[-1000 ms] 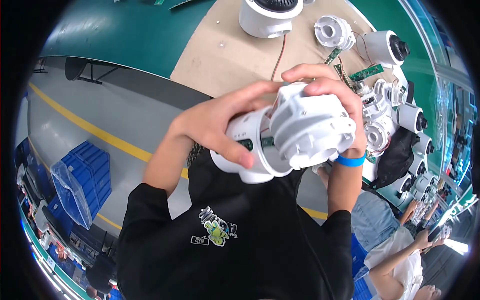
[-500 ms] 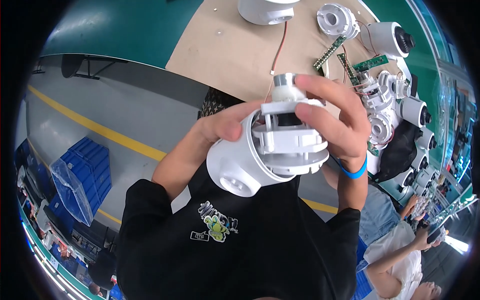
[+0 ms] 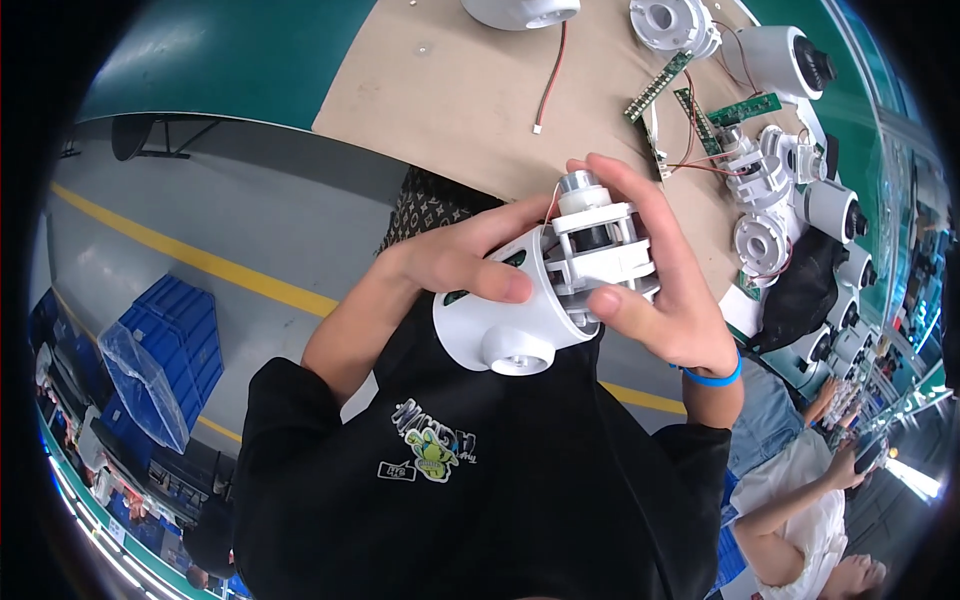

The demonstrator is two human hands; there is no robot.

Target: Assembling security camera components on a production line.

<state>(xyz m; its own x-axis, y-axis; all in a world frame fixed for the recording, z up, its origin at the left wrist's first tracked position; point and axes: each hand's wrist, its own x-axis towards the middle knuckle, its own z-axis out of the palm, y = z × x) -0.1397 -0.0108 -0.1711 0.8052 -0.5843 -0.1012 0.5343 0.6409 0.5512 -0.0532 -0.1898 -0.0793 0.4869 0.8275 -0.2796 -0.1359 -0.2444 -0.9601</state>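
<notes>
A white cylindrical housing (image 3: 470, 335) with a round side boss is held in front of my chest. My left hand (image 3: 465, 262) wraps round it, thumb on top, its other fingers hidden behind. From the housing's right end sticks a white plastic motor assembly (image 3: 612, 262) with posts, stacked plates and a silver metal cap. My right hand (image 3: 672, 290) grips this assembly, thumb on the near side and fingers along the far side. Part of the assembly sits inside the housing. A thin wire runs beside the cap, and dark slots show in the housing wall near my left thumb.
Beyond my hands is a bench with a tan sheet (image 3: 440, 110). On it lie green circuit boards (image 3: 657, 88), a red-black cable (image 3: 551, 80), a white ring part (image 3: 668, 25) and several white housings. Blue crates (image 3: 165, 345) stand on the floor at left. A co-worker (image 3: 790, 500) sits at right.
The housing has turned, and the assembly now lines up more closely with it. My right hand has shifted from the metal cap to round the assembly's side; my left thumb has moved right along the housing.
</notes>
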